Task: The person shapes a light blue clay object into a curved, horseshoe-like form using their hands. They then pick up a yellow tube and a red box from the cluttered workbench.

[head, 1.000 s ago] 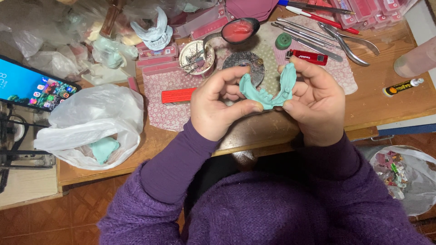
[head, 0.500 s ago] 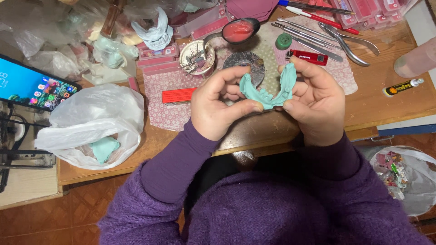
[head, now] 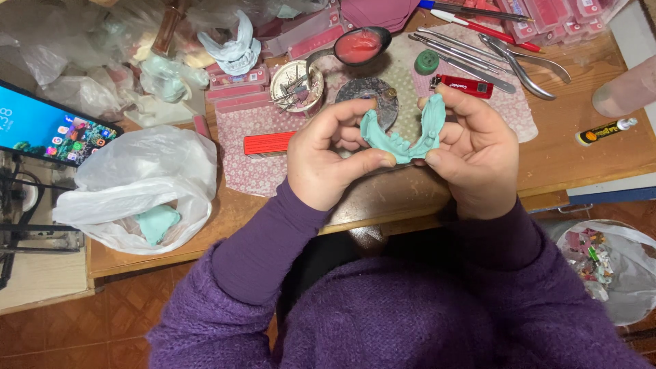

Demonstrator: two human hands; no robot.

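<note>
The wooden tabletop (head: 574,154) carries a floral cloth (head: 253,160) at its middle. A white plastic bag (head: 143,184) lies at its left near edge. Pliers (head: 529,61) and a small glue bottle (head: 605,131) lie toward the right edge.

Garment: a purple knitted sweater (head: 410,314), fuzzy and thick, filling the near part of the view.
Left sleeve (head: 263,246): same purple knit, slightly darker and smoother toward the cuff, which ends snug at the wrist.
Right sleeve (head: 499,239): matching purple, the cuff close-fitting at the wrist.
Left hand (head: 328,160): bare, no glove, no ring or watch showing.
Right hand (head: 475,157): bare, likewise without glove or jewellery in sight.
Nails: short, unpainted.
</note>
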